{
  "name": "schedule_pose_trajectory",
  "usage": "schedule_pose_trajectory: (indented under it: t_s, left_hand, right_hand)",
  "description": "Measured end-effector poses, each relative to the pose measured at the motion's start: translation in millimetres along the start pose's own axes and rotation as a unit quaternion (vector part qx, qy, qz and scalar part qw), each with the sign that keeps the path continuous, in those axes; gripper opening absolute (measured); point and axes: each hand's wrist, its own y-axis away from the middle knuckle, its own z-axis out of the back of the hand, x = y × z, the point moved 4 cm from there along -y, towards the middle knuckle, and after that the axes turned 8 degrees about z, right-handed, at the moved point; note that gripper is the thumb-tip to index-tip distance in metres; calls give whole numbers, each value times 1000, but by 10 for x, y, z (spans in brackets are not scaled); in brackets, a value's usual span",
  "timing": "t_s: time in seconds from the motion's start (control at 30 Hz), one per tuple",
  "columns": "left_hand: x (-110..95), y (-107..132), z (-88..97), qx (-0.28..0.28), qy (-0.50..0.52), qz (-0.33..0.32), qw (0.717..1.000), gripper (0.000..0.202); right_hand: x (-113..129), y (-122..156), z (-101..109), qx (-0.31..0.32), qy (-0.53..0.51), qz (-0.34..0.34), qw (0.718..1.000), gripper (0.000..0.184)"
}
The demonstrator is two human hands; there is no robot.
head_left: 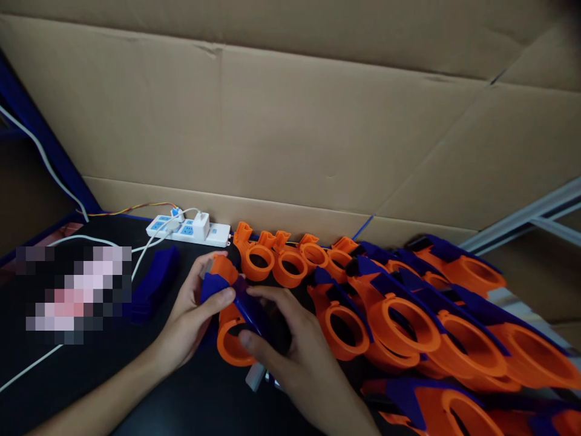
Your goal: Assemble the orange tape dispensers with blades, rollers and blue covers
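An orange and blue packing tape dispenser [227, 272] is between my hands, its orange ring hanging below. My left hand [193, 312] is closed round its upper end, thumb pressed on the blue part. My right hand [295, 345] curls round the blue handle from the other side, with thumb and fingers bent; its palm side is partly hidden. Under my right thumb a grey piece [255, 376] shows, blurred. Bare orange dispenser frames [290, 269] stand in a row just behind my hands.
Several orange and blue dispensers [403, 327] are piled at the right. Blue parts [152, 284] lie left of my hands on the black table [149, 393]. A white power strip [220, 235] with cables sits at the back, against the cardboard wall [290, 133]. A blurred-out patch covers the far left.
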Motion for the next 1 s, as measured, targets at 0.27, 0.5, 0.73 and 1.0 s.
schedule_pose_trajectory:
  t_s: [0.27, 0.5, 0.73, 1.0]
  left_hand:
    - [50, 38, -14, 16, -22, 4, 1000, 43]
    - [92, 36, 6, 4, -6, 18, 1000, 45]
    - [66, 25, 0, 19, -6, 25, 999, 53]
    - [30, 27, -24, 40, -13, 20, 999, 58]
  right_hand:
    - [-86, -85, -2, -41, 4, 51, 998, 41]
    - [-115, -82, -11, -30, 12, 59, 998, 43]
    - [-121, -77, 0, -31, -3, 71, 997, 42]
    - [-135, -67, -14, -56, -24, 54, 997, 41]
